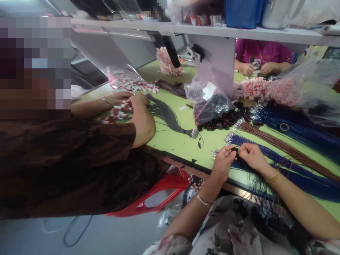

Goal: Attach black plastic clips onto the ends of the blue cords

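Observation:
Near the front edge of the table, my left hand point(223, 163) pinches a small black connector point(234, 150) between thumb and fingers. The fingertips of my right hand point(252, 156) close at the same black piece from the other side; which wire enters it is hidden. Just beyond my hands lie bundles of blue wires point(268, 151) and brown wires point(281, 141) with silvery tips. Finished-looking dark pieces on blue strands point(261, 187) hang over the edge by my lap. A heap of black connectors point(220, 122) lies farther back, next to a clear bag point(209, 102).
At left, a co-worker's hands point(136, 99) work over red-and-white connectors point(119, 111) and grey wires point(167, 113). Another person's hands point(256, 69) show behind the divider point(215, 67). Pink connectors point(252, 88) lie at the back. A red stool point(154, 194) stands below the table.

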Available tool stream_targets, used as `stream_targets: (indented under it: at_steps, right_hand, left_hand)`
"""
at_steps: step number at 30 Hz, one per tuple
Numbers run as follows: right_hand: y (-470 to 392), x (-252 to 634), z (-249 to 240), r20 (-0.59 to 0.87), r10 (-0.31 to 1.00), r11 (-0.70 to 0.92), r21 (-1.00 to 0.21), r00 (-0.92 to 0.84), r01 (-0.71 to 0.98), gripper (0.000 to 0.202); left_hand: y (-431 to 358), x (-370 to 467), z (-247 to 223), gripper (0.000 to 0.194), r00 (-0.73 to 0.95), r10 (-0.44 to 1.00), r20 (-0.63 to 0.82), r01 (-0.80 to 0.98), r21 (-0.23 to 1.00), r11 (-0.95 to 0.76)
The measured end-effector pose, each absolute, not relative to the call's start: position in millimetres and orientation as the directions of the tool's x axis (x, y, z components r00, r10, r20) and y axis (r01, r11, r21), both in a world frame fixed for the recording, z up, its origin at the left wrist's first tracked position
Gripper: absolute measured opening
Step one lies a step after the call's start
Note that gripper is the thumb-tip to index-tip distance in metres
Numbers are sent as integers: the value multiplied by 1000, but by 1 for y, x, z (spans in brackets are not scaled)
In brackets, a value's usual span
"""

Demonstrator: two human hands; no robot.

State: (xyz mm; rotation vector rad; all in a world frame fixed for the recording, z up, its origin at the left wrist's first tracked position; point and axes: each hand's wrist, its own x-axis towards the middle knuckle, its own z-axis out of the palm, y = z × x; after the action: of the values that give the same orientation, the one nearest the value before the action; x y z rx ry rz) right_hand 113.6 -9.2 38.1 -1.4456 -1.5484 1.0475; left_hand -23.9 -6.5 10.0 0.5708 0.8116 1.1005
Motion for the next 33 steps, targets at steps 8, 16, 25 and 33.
stream_targets:
  at_steps: [8,16,25,33]
  right_hand:
    - [-16,117,36,75,991,122,-854,-113,506,16]
    - [26,156,43,106,984,179,-675,-147,716,22]
    - [71,199,21,127,989,-53,-196,79,979,20]
    - [71,204,31,113,992,61,-105,-49,993,20]
  left_hand:
    - [-7,-17,12,31,195,941,-275,-535,775,337]
    - [-2,-10,6,32,225,923,-312,-562,733,384]
    - [5,-13,-2,35,256,906,-337,-568,706,423]
    - [4,-12,-1,36,259,903,-343,-567,703,429]
